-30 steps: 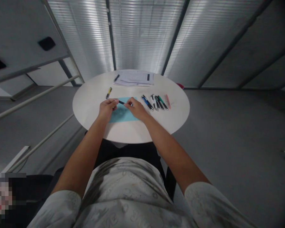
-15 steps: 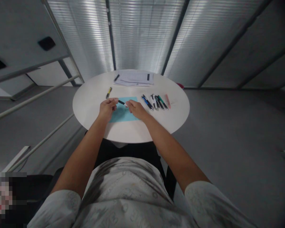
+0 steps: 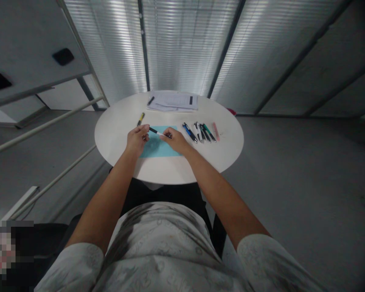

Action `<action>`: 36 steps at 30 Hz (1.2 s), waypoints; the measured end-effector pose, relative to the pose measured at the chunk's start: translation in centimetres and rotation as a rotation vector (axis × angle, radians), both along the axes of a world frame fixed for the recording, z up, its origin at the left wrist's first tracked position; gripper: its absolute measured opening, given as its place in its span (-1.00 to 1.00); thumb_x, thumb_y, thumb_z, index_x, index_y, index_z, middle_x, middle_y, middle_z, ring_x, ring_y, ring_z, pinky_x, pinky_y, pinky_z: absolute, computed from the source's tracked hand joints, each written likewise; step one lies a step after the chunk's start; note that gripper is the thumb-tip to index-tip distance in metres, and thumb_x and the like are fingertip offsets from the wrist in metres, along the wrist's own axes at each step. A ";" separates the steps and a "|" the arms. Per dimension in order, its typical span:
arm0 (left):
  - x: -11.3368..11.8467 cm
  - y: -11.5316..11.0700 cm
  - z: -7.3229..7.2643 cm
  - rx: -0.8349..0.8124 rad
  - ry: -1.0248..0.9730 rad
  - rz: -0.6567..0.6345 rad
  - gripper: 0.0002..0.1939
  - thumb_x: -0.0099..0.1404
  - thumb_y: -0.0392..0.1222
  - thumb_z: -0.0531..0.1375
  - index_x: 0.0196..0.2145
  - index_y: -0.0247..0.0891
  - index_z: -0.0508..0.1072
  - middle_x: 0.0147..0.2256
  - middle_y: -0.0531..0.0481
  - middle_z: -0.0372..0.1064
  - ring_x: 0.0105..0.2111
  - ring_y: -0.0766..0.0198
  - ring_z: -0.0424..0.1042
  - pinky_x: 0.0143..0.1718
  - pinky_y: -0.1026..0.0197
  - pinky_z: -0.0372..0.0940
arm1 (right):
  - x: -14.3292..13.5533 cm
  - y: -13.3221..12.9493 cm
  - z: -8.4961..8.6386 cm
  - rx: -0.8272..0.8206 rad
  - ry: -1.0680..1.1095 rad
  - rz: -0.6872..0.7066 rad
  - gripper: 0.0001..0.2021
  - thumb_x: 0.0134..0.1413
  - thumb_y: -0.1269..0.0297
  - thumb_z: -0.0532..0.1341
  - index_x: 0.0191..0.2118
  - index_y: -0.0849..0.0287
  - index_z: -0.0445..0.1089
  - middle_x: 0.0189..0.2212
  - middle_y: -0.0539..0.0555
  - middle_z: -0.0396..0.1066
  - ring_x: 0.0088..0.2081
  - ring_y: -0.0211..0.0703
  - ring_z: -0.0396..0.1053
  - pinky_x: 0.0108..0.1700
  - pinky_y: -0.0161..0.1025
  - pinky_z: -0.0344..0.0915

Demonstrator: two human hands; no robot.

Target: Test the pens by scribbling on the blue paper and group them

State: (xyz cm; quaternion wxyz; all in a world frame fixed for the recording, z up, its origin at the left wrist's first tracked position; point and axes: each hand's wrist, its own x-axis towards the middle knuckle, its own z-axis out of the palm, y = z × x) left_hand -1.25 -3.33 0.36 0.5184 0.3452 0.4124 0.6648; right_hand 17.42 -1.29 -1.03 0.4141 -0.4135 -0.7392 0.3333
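A black-and-white pen (image 3: pixel 154 130) is held between my two hands, above a light blue sheet (image 3: pixel 159 151) on the round table. My left hand (image 3: pixel 136 139) pinches its dark end at the left. At the other end, my right hand (image 3: pixel 174 139) has its fingers closed on the pen's white and dark part. Whether the pen is in one piece or its cap is apart, I cannot tell. Just beyond my left hand lies a yellow-and-black pen (image 3: pixel 140 118).
Several pens (image 3: pixel 200 132) lie side by side right of the blue sheet, with a pinkish strip (image 3: pixel 215 131) beside them. A stack of papers (image 3: pixel 173 101) with a dark pen (image 3: pixel 151 101) on it sits at the far edge of the white table (image 3: pixel 231 146). A metal rail (image 3: pixel 48 118) runs at left.
My right hand has shifted slightly along the pen, so more of its white part shows and a dark part appears at my right fingers. My left hand stays nearly in place.
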 end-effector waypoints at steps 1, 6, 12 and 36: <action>0.0 0.0 0.1 0.001 0.005 0.001 -0.82 0.04 -0.23 0.43 -0.40 -0.26 0.53 -0.46 0.08 0.29 -0.57 0.45 0.20 -0.52 0.30 0.16 | 0.0 0.0 0.0 -0.017 -0.006 0.015 -0.65 0.18 -0.08 0.27 -0.38 0.12 0.36 -0.48 -0.06 0.35 -0.40 -0.25 0.24 -0.32 -0.28 0.15; 0.0 -0.1 0.2 0.004 0.001 -0.011 -0.77 0.05 -0.19 0.45 -0.44 -0.25 0.46 -0.46 0.06 0.28 -0.55 0.44 0.20 -0.50 0.29 0.17 | -0.2 -0.5 0.4 -0.294 0.144 0.141 -0.55 0.27 -0.19 0.18 -0.34 0.13 0.44 -0.70 -0.13 0.19 -0.66 -0.32 0.07 -0.57 -0.32 0.01; 0.0 0.1 0.1 0.076 0.011 0.017 -0.74 0.02 -0.15 0.47 -0.45 -0.23 0.46 -0.45 0.09 0.33 -0.52 0.43 0.24 -0.46 0.31 0.20 | 0.8 -1.3 3.2 -0.457 0.542 0.155 -0.48 0.25 -0.29 0.14 -0.11 0.11 0.45 -0.58 -0.05 0.40 -0.60 -0.27 0.26 -0.56 -0.33 0.13; -1.1 1.0 -0.5 -0.098 0.144 0.418 -0.82 -0.12 -0.25 0.18 -0.44 -0.18 0.39 -0.50 0.09 0.24 -0.56 0.35 0.25 -0.50 0.29 0.14 | 2.3 -0.9 4.0 -0.475 0.757 0.106 -0.26 0.14 -0.56 -0.06 -0.20 0.09 0.38 -0.61 -0.07 0.15 -0.51 -0.17 0.21 -0.47 -0.25 0.13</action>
